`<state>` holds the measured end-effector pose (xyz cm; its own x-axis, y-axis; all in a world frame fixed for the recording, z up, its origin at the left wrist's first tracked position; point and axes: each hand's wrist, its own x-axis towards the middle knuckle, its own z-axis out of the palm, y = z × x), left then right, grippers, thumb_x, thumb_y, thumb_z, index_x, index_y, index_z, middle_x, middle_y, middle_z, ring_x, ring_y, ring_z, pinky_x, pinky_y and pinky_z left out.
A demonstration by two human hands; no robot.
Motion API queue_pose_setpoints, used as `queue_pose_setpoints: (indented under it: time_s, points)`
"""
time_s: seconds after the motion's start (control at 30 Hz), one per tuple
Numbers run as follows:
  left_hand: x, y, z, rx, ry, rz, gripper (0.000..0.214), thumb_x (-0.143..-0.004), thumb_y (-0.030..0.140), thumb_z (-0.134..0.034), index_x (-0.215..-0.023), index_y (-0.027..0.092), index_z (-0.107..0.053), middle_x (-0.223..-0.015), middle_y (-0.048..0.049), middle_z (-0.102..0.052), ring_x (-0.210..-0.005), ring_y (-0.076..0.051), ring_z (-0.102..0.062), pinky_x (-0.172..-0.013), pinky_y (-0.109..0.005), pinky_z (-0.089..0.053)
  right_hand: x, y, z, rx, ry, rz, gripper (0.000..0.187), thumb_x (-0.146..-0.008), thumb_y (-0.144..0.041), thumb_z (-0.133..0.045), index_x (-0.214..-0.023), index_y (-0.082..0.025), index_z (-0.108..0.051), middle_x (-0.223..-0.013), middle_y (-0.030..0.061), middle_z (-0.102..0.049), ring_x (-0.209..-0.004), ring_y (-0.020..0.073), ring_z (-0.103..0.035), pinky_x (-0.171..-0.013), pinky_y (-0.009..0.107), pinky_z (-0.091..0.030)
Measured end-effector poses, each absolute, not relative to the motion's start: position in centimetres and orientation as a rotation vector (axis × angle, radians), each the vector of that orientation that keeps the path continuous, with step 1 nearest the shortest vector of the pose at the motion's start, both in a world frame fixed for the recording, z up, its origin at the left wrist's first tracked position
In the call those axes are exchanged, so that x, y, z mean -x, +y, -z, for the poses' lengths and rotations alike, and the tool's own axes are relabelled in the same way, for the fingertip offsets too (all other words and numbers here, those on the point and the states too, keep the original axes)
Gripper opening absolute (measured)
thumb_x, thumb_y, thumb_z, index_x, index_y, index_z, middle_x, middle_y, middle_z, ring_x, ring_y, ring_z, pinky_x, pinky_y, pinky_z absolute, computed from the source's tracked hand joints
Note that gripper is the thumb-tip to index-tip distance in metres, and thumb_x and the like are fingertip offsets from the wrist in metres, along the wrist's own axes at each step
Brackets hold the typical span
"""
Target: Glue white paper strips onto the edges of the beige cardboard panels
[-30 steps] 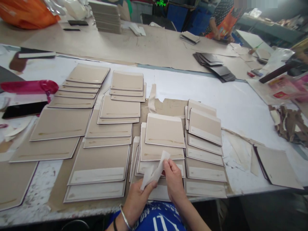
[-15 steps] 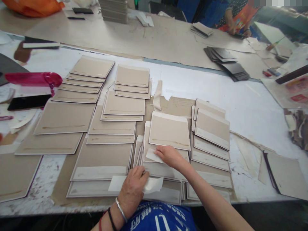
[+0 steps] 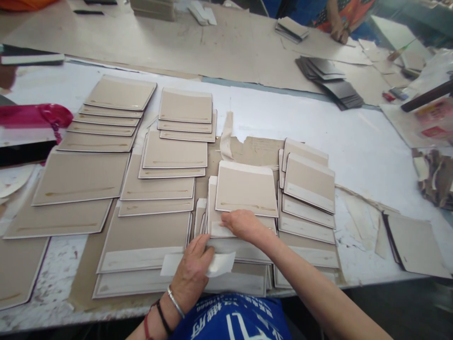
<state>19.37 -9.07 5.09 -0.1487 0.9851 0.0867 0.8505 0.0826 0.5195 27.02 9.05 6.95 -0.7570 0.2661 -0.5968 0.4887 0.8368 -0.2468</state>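
Note:
My left hand (image 3: 193,269) lies palm down on a loose white paper strip (image 3: 221,264) near the table's front edge, fingers closed against it. My right hand (image 3: 242,224) reaches forward and presses a white strip (image 3: 218,231) onto the lower edge of a beige card (image 3: 226,225) in the middle stack, fingers curled down on it. Another beige card (image 3: 247,187) lies just beyond that hand. Several overlapping beige cards (image 3: 146,236) with white bands are fanned out in rows on both sides.
A white-covered table (image 3: 354,156) carries torn brown paper (image 3: 255,150). Dark cards (image 3: 332,87) are stacked at the back right, where another person's hands (image 3: 338,33) work. A pink bag (image 3: 31,115) and a dark object lie at the left. Scraps (image 3: 433,177) sit at the right edge.
The hands held a white strip in the air a second ago. They have since come down: the left onto a strip near the edge, the right forward onto the middle card.

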Motion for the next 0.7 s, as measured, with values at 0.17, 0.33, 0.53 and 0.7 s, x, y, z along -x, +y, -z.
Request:
queue_pose_setpoints:
  time_s: [0.17,0.33,0.53,0.7]
  points:
    - [-19.36,-9.28,-4.97,-1.853,2.065,-0.638,0.045,-0.049,-0.005,-0.033,-0.082,0.015,-0.057,-0.109,-0.0122,-0.052,-0.112,-0.024,-0.043,-0.091,-0.043,-0.046,-26.94,9.02,-6.74,-0.567,2.444,0.534,0.03,-0.087,-0.038,-0.038,-0.094,-0.019,-0.06,-0.085,0.0111,-0.068,-0.084,0.0236,-0.063,-0.066,0.031,-0.046]
    - [-19.39,-9.13,-4.43,-1.946,2.059,-0.618,0.043,-0.051,-0.007,-0.031,-0.08,0.012,-0.055,-0.118,-0.0153,-0.048,-0.117,-0.025,-0.04,-0.091,-0.042,-0.045,-26.68,9.03,-6.79,-0.556,2.446,0.534,0.03,-0.087,-0.038,-0.039,-0.093,-0.019,-0.061,-0.085,0.0115,-0.068,-0.084,0.0233,-0.063,-0.066,0.03,-0.046]
    - [-19.35,-8.8,-4.57,-1.958,2.046,-0.551,0.042,-0.049,-0.008,-0.031,-0.077,0.011,-0.056,-0.118,-0.016,-0.051,-0.115,-0.025,-0.042,-0.094,-0.04,-0.044,-26.55,8.94,-6.5,-0.525,2.478,0.538,0.028,-0.087,-0.035,-0.041,-0.094,-0.017,-0.062,-0.086,0.0124,-0.068,-0.085,0.0241,-0.063,-0.066,0.032,-0.047]
    - [-19.26,-8.68,-4.35,-1.987,2.043,-0.517,0.042,-0.05,-0.008,-0.031,-0.077,0.012,-0.056,-0.114,-0.0145,-0.054,-0.113,-0.024,-0.045,-0.092,-0.04,-0.046,-26.68,8.76,-6.26,-0.519,2.513,0.527,0.028,-0.086,-0.036,-0.043,-0.093,-0.017,-0.062,-0.086,0.0122,-0.068,-0.084,0.0234,-0.063,-0.066,0.031,-0.048]
